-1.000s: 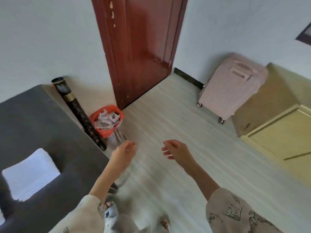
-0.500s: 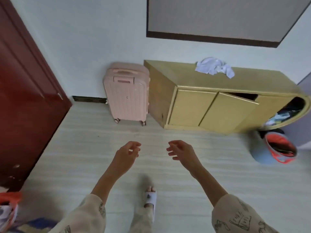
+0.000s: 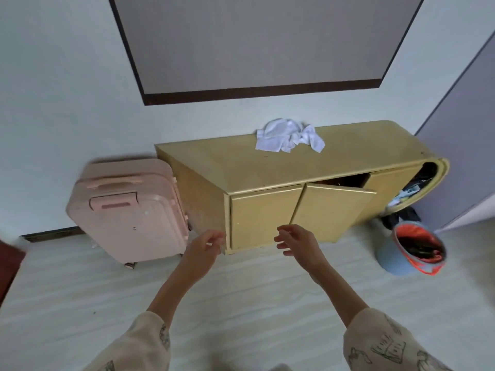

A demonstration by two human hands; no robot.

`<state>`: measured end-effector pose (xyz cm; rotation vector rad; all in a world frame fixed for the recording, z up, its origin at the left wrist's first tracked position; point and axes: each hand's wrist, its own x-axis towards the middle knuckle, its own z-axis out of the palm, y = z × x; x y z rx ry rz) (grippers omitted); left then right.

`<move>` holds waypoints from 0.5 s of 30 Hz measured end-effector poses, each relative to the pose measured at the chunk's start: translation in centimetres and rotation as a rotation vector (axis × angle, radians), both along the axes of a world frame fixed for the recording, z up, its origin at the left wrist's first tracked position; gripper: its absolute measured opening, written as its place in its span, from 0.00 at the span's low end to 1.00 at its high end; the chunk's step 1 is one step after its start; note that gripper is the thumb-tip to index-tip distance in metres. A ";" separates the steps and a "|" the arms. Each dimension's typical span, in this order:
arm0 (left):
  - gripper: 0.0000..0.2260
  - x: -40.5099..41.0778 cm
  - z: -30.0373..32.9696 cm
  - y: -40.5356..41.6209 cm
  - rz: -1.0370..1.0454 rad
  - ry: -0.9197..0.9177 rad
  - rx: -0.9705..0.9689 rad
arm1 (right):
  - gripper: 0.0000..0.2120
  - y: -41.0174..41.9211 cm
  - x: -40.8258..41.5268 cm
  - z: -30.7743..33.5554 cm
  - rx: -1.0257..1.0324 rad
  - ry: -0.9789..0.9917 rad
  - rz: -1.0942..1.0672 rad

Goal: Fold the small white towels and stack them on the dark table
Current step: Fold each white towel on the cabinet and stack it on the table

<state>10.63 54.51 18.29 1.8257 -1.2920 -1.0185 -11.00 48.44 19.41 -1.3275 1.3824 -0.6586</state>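
Observation:
A crumpled pile of white towels (image 3: 288, 136) lies on top of a low yellow cabinet (image 3: 267, 167) against the far wall. My left hand (image 3: 205, 246) and my right hand (image 3: 300, 243) are held out in front of me over the floor, just short of the cabinet's front. Both hands hold nothing and their fingers are loosely curled. The dark table is out of view.
A pink suitcase (image 3: 128, 212) stands left of the cabinet. One cabinet door (image 3: 332, 210) hangs ajar. A blue bucket with an orange liner (image 3: 412, 250) sits on the floor at the right. A dark-framed panel (image 3: 257, 44) hangs on the wall above.
The view has swung right, away from the dark table and the door, and come closer to the yellow cabinet. Both hands stay raised and hold nothing.

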 end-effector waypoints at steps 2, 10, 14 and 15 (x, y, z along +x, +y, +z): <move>0.07 -0.3 -0.6 -3.8 -0.061 -0.008 0.038 | 0.08 -3.8 -0.4 -0.8 0.026 -0.003 -0.029; 0.07 -0.6 -3.2 -20.4 -0.042 0.000 0.123 | 0.09 -23.2 -1.0 -2.7 0.049 0.026 -0.003; 0.11 -1.3 -3.3 -29.7 0.031 -0.008 0.146 | 0.09 -33.3 -1.9 -2.7 0.042 0.073 0.028; 0.10 -1.6 -3.3 -31.8 0.030 -0.007 0.146 | 0.09 -35.5 -2.1 -2.7 0.038 0.096 0.033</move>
